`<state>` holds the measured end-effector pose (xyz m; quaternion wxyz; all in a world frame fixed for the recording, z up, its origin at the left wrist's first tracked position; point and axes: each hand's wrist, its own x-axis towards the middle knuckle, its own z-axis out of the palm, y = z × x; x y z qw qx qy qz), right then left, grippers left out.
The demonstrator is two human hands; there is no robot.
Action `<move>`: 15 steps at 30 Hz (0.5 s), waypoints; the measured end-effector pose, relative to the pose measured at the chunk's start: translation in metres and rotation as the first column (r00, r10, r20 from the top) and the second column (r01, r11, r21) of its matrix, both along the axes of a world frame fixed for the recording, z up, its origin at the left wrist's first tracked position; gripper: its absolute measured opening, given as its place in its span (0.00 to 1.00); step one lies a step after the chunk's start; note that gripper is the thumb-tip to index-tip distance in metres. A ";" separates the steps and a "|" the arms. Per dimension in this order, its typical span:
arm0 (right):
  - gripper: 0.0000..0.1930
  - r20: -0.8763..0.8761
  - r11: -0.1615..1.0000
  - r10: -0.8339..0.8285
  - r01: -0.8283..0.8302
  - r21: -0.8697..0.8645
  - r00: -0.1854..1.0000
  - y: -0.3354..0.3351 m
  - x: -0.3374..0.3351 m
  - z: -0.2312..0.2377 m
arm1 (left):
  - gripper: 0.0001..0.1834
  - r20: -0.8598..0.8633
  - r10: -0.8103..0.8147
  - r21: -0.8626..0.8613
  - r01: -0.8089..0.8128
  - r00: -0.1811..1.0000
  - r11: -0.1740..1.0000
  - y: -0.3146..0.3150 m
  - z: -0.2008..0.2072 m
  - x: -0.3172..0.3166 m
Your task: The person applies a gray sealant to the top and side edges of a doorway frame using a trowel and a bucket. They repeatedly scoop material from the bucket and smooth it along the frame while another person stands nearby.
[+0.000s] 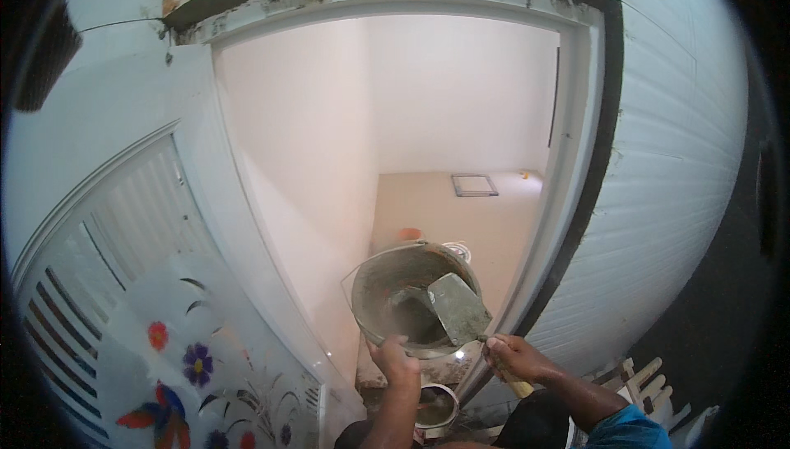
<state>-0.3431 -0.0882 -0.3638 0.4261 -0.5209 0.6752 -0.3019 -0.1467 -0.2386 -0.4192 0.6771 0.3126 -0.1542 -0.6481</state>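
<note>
In the doorway a grey, mortar-stained bucket (372,283) is tilted so that its mouth faces me. Wet grey mortar (415,315) lies at its bottom. My left hand (393,361) is closed on the bucket's near rim. In my right hand (510,357) is a trowel by its pale yellow handle, the fingers wrapped round it. The broad trowel blade (458,307), smeared with mortar, reaches over the right side of the bucket's mouth. Below the bucket, between my knees, stands a smaller container (436,406) with a light rim; what is in it is unclear.
A white door frame (586,111) surrounds the opening, with dark grey mortar (605,144) along its outside. To the left is a white door panel (185,309) with flower decorations. On the room's floor lie a rectangular frame (475,186), an orange vessel (410,234) and a white coil (459,250).
</note>
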 end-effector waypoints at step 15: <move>0.20 -0.667 0.980 -0.186 0.184 -0.075 0.721 0.123 -0.025 0.023 | 0.44 0.229 0.136 0.185 -0.181 0.964 0.966 0.026 0.022 0.008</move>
